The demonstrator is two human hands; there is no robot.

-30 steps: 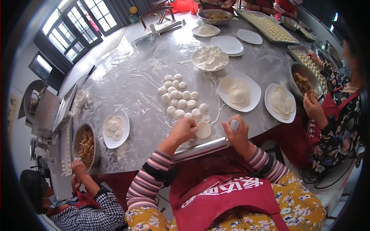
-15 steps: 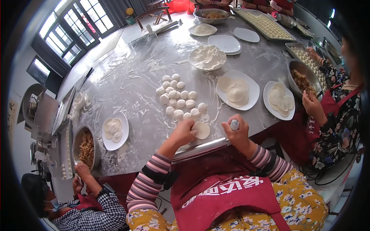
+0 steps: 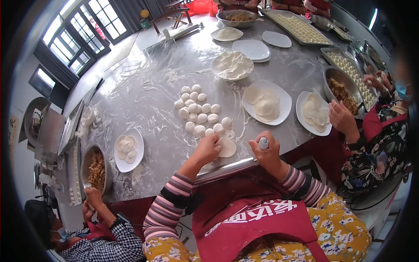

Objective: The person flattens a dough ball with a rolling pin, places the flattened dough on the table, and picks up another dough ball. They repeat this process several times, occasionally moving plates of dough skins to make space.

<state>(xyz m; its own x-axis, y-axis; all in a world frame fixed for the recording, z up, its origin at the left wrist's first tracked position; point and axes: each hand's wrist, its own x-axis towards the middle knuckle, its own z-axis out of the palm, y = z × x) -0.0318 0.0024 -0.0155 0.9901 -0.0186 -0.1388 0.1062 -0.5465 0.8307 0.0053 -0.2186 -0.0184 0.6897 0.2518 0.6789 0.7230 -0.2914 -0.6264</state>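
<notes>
My left hand (image 3: pixel 207 150) is closed on the left edge of a flat round dough wrapper (image 3: pixel 227 147), which lies near the table's front edge. To the right, my right hand (image 3: pixel 267 150) wraps round a rolling pin (image 3: pixel 263 143); only its pale rounded end shows above the fist. Just beyond my left hand lie several white dough balls (image 3: pixel 202 118) in a loose cluster. Up and to the right, a white plate (image 3: pixel 283 114) holds stacked wrappers (image 3: pixel 265 106). A bowl of flour (image 3: pixel 232 65) stands farther back.
At the right, a co-worker's hand (image 3: pixel 343 117) is near a plate of wrappers (image 3: pixel 315 112) and a filling bowl (image 3: pixel 342 89). Another co-worker's hands (image 3: pixel 92 201) are by a filling bowl (image 3: pixel 97 169) at the left. Trays of dumplings (image 3: pixel 299 28) lie at the back right.
The co-worker at the right has moved a hand leftward to the plate of wrappers. The left co-worker's hands have come together. My own hands have barely moved; the view has shifted slightly.
</notes>
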